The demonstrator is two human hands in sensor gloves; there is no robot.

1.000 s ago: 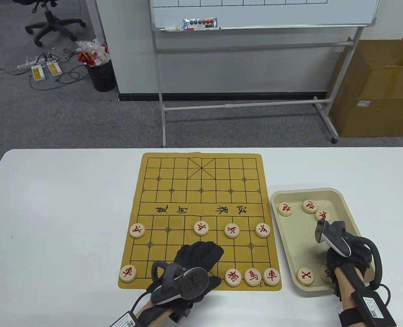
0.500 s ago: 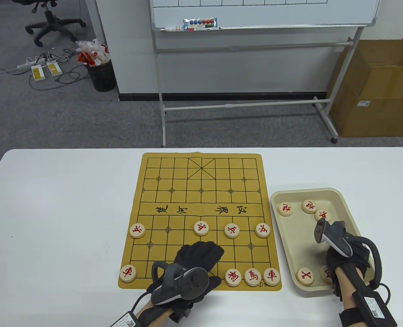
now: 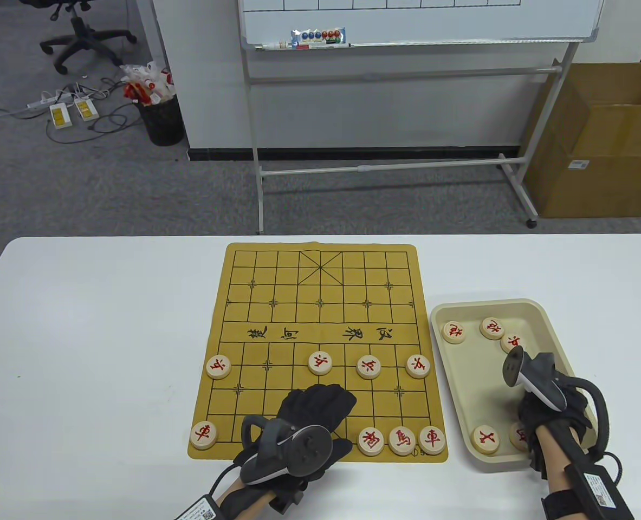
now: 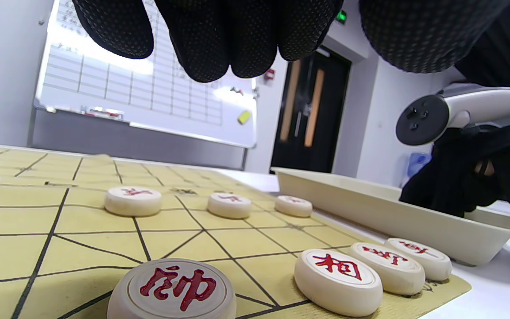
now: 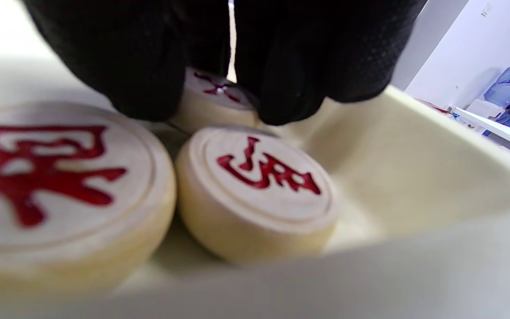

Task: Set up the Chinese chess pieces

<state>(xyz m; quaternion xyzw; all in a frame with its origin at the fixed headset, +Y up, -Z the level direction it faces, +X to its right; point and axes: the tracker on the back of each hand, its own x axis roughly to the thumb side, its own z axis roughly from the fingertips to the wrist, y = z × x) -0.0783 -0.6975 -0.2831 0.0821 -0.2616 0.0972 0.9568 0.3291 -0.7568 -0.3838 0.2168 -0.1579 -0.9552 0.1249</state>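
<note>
The yellow board (image 3: pixel 320 303) holds several red-lettered pieces: a row of soldiers (image 3: pixel 320 362), a chariot (image 3: pixel 203 434) at the near left, and an elephant (image 3: pixel 371 441), horse (image 3: pixel 402 440) and chariot (image 3: pixel 432 439) at the near right. My left hand (image 3: pixel 317 403) hovers over the near row. In the left wrist view its fingers (image 4: pixel 219 48) hang open above the general piece (image 4: pixel 173 288) without touching it. My right hand (image 3: pixel 542 414) is down in the beige tray (image 3: pixel 464 401). Its fingers (image 5: pixel 140 75) pinch a piece (image 5: pixel 213 104) from both sides, behind a horse piece (image 5: pixel 259 186).
The tray also holds three loose pieces at its far end (image 3: pixel 492 328) and one at its near left (image 3: pixel 486 439). A whiteboard stand (image 3: pixel 385 162) and a cardboard box (image 3: pixel 607 146) stand beyond the table's far edge.
My right hand has shifted slightly to the right inside the tray. The left hand and the board pieces have not moved.
</note>
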